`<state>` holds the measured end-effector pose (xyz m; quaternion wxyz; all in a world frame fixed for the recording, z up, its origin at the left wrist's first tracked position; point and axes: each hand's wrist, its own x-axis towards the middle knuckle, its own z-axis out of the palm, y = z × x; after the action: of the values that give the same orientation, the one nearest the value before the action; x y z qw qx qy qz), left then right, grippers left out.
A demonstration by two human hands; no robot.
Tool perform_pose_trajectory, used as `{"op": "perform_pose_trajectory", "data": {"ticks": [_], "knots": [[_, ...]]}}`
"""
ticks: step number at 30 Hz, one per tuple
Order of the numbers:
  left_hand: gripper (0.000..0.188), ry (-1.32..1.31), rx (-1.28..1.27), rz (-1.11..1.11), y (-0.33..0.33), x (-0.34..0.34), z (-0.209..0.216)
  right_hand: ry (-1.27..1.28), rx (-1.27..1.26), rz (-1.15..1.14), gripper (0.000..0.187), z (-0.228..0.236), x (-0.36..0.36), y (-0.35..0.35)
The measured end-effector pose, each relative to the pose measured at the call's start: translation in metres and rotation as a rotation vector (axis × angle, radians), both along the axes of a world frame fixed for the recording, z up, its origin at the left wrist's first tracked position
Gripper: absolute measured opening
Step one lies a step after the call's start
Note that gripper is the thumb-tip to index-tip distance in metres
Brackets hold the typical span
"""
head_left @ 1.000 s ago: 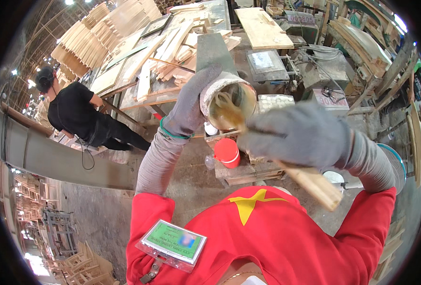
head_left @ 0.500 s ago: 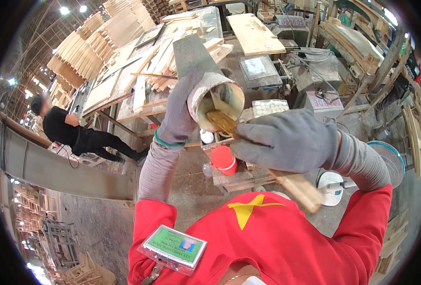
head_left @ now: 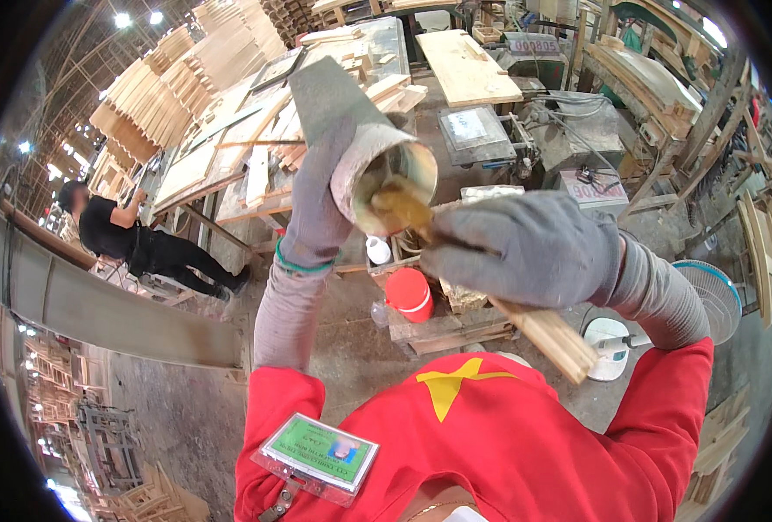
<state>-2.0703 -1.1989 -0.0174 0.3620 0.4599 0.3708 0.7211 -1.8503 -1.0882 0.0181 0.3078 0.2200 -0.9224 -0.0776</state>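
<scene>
In my left hand [head_left: 318, 196], gloved in grey, is a round whitish container [head_left: 357, 165] tipped with its mouth toward me. Its inside is smeared with a yellowish coating. A flat grey tapered piece [head_left: 329, 96] sticks up behind it; how the two join is hidden. My right hand [head_left: 525, 248], also gloved, is closed round a wooden stick [head_left: 547, 341]. The stick's yellow-brown, wet-looking end [head_left: 401, 207] reaches into the container's mouth and is blurred. Its plain end points down toward my chest.
Below the container stand a red bucket [head_left: 409, 296] and a white bottle [head_left: 377, 250]. Wood strips lie on a long table [head_left: 199, 170]. A person in black [head_left: 112, 228] works at its left. A fan [head_left: 708, 300] stands beside my right forearm.
My left hand and the container have shifted slightly left. The stick's coated end has moved left inside the container. At the left, the person in black has changed posture, one arm now reaching toward the table.
</scene>
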Motion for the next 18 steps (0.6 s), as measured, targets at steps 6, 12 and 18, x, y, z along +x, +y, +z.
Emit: {"op": "perform_pose_trajectory", "data": {"ticks": [6,12,18], "knots": [[0.042,1.154,0.089,0.511,-0.018,0.003,0.007,0.107,-0.050,-0.020,0.033,0.009,0.001,0.012],[0.044,0.407,0.053,0.303,-0.020,0.010,-0.003,0.018,-0.467,0.146,0.037,-0.037,0.001,0.010],[0.033,1.066,0.299,0.673,-0.022,0.013,-0.004,0.135,-0.685,0.249,0.034,-0.020,0.001,0.007]]}}
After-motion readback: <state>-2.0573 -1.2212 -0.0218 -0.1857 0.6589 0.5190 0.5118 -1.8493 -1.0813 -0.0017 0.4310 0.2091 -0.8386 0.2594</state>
